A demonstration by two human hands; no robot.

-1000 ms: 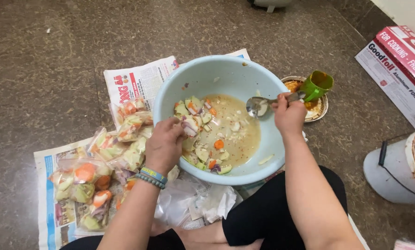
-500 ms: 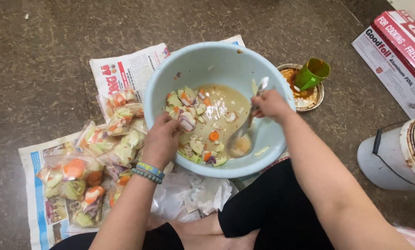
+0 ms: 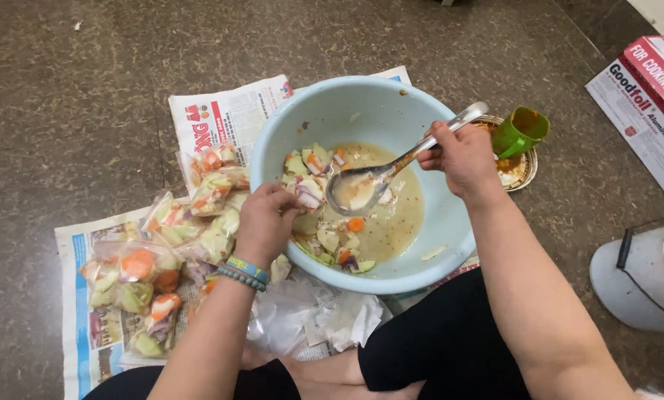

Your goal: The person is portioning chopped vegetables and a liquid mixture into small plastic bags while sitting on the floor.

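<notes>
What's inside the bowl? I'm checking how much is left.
The bowl holds pale liquid with cut vegetables and a spoon holding some. The left hand covers part of the pile.

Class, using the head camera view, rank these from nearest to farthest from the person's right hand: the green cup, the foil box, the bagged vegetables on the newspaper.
From the right hand:
1. Green cup, just beside it, on the right.
2. Foil box, farther right, near the frame's edge.
3. Bagged vegetables, far left, beyond the bowl.
</notes>
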